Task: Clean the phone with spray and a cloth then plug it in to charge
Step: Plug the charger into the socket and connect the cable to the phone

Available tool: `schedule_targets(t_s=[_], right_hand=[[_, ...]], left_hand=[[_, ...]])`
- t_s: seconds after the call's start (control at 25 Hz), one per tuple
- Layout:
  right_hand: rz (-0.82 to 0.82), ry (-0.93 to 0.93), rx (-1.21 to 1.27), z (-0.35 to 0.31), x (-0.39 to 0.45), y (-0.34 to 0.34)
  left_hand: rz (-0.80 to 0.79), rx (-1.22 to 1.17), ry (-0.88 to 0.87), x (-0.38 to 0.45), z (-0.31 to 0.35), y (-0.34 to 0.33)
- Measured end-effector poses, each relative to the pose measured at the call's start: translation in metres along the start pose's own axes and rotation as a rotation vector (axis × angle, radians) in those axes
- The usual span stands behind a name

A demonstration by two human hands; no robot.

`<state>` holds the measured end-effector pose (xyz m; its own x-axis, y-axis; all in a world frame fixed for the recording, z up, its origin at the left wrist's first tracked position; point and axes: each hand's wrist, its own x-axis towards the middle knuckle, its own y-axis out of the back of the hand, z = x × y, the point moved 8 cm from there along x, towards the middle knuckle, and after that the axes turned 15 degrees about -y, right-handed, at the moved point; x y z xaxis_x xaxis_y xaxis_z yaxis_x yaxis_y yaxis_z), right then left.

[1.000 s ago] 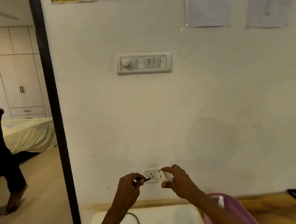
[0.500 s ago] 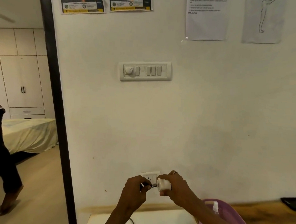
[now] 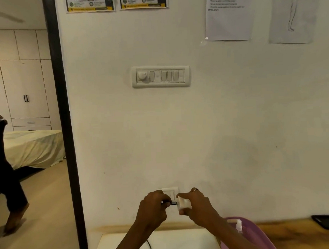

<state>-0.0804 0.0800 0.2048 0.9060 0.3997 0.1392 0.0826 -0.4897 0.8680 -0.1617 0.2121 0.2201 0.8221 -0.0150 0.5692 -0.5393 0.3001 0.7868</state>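
My right hand (image 3: 198,209) grips a white charger adapter (image 3: 183,203) just in front of the low wall socket (image 3: 169,193). My left hand (image 3: 153,208) pinches the black plug of the charging cable (image 3: 173,203), and its tip meets the adapter's side. The black cable (image 3: 149,246) hangs down under my left forearm. A small spray bottle (image 3: 238,225) stands in a purple tub (image 3: 257,234) at the lower right. A black phone (image 3: 326,221) lies on the wooden table at the far right edge.
A white box top (image 3: 182,241) sits below my hands against the wall. A switch panel (image 3: 160,76) is mounted higher up, with papers taped above. Left of a dark door frame (image 3: 64,127), a person's leg (image 3: 9,185) and a bed (image 3: 32,147) show.
My hands have come together; the cable plug in my left hand has closed the gap and now touches the adapter. The view tilted upward slightly.
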Motion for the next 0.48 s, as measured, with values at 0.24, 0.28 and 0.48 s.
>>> schedule_targets(t_s=[0.24,0.28,0.48], right_hand=[[0.002,-0.004,-0.005,0.003,-0.001,0.01],[0.011,0.003,-0.008,0.003,-0.001,0.012],[0.073,0.02,0.014,-0.002,-0.002,0.015]], left_hand=[[0.023,-0.001,-0.03,0.007,0.011,-0.001],[0.038,-0.022,-0.015,0.008,0.011,0.0],[0.064,-0.02,-0.004,0.017,0.017,0.007]])
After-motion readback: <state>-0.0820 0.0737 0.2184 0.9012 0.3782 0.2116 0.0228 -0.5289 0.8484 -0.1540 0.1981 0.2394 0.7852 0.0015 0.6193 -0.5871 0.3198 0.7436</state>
